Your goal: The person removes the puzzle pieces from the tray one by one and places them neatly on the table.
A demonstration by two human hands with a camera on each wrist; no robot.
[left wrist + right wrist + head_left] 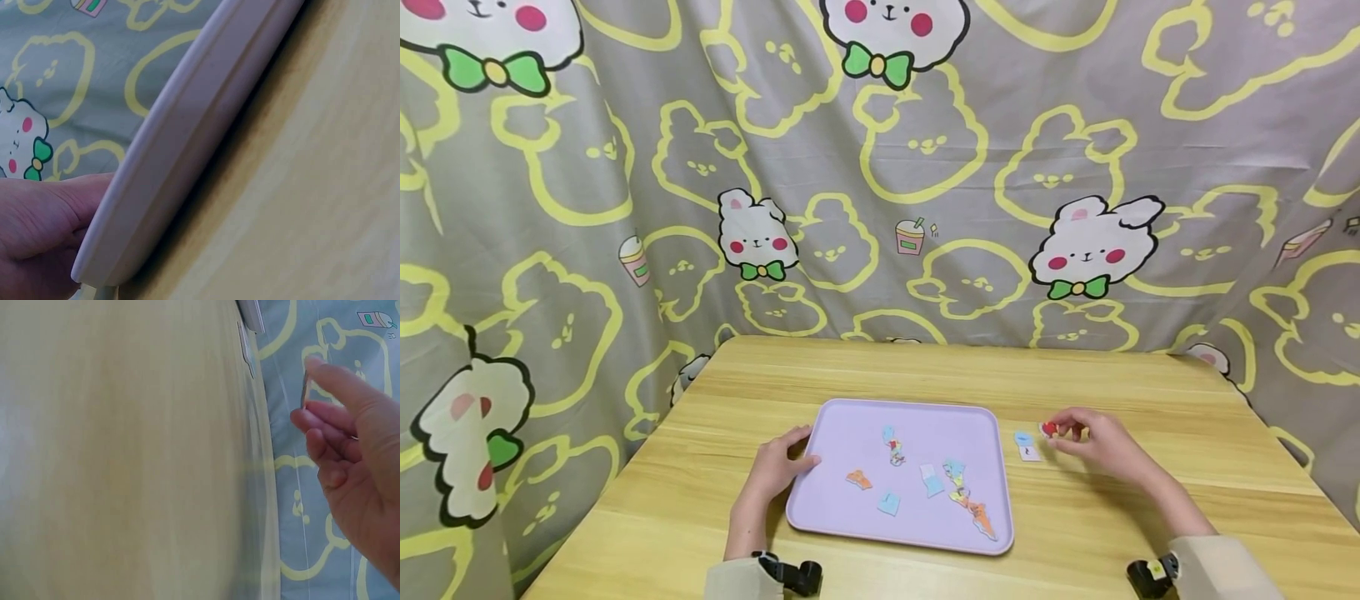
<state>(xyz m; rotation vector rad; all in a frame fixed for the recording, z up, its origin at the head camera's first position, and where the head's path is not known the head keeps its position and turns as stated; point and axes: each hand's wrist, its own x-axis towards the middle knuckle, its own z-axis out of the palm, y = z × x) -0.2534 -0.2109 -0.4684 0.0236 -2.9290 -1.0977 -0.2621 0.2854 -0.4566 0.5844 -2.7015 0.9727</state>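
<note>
A lilac tray (842,417) lies on the table with several small jigsaw puzzle pieces on it. My left hand (773,468) holds the tray's left edge, its thumb over the rim. From the left wrist, part of that hand (44,231) shows behind the tray's side wall (181,137). To the right of the tray, my right hand (1093,442) pinches a puzzle piece with red on it (1048,430). The right wrist view shows this piece (305,390) edge-on between thumb and fingertips. Just left of that hand, a light blue and white pair of pieces (1027,447) lies on the wood.
On the tray are an orange piece (859,479), a light blue piece (889,502), a blue-and-white pair (932,481), a short joined strip (893,447) and a longer joined strip (970,500). A patterned curtain (850,167) hangs behind the wooden table (925,367).
</note>
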